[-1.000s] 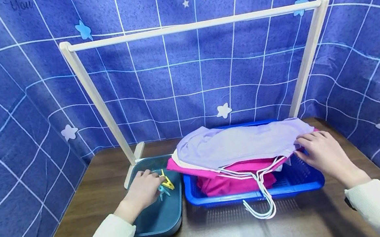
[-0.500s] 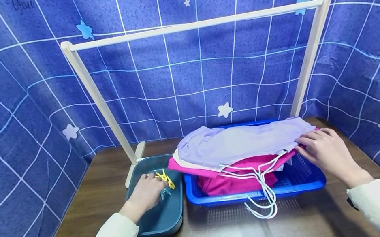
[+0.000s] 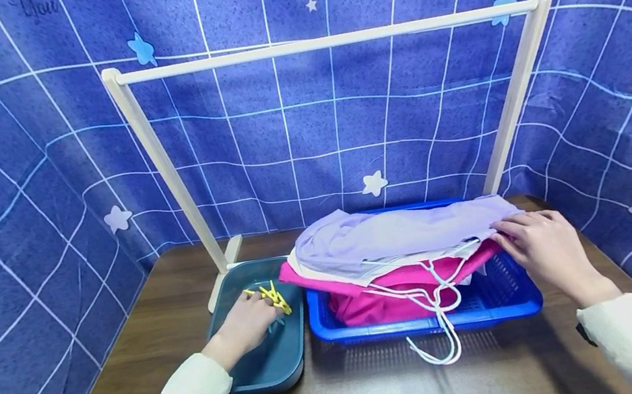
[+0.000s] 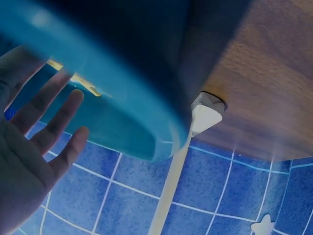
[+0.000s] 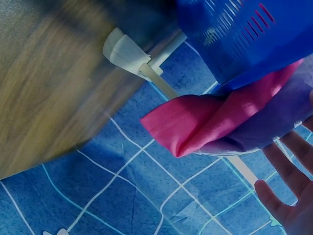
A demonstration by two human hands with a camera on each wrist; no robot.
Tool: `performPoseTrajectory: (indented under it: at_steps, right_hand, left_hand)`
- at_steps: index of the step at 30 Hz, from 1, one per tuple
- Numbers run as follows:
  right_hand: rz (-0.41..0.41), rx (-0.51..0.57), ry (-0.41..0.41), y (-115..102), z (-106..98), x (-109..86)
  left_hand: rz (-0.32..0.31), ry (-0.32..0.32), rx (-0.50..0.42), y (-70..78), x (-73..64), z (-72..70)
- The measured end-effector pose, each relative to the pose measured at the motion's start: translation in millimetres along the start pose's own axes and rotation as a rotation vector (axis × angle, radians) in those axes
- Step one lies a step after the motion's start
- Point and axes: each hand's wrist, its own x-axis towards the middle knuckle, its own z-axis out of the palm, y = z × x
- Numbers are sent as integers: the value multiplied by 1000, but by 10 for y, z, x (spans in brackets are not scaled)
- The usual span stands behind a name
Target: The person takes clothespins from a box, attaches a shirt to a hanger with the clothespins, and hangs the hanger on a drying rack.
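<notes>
In the head view, my left hand [image 3: 247, 325] reaches into a dark teal tray [image 3: 268, 371], its fingers against yellow clothespins [image 3: 274, 296]. Teal clothespins [image 3: 277, 326] show partly beneath it. The left wrist view has several fingers extended and spread near a yellow clothespin [image 4: 85, 83]; whether thumb and forefinger pinch anything is hidden. My right hand [image 3: 547, 251] pinches the right edge of a lavender garment [image 3: 401, 232]. White hangers [image 3: 441, 321] poke out from the stacked garments, one hook raised above the others. Pink cloth [image 3: 393, 304] lies underneath.
A blue perforated basket [image 3: 373, 333] holds the garments on the brown wooden table [image 3: 148, 304]. Behind it stands a white rack with a crossbar [image 3: 324, 43]. Blue star-patterned fabric [image 3: 312, 129] hangs at the back and sides.
The lavender garment's front edge has shifted back, and one hanger hook has moved up and away from the others. My left hand has moved slightly right among the clothespins.
</notes>
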Motion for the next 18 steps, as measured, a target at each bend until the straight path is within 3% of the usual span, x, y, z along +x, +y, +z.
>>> performPoseTrajectory:
  at_steps: [9,18]
  right_hand:
    - [30,6,15,6,-35,71]
    - [53,18,35,9,-45,127]
  left_hand:
    - [15,-39,31,33,45,39]
    - [69,6,97,21,59,111]
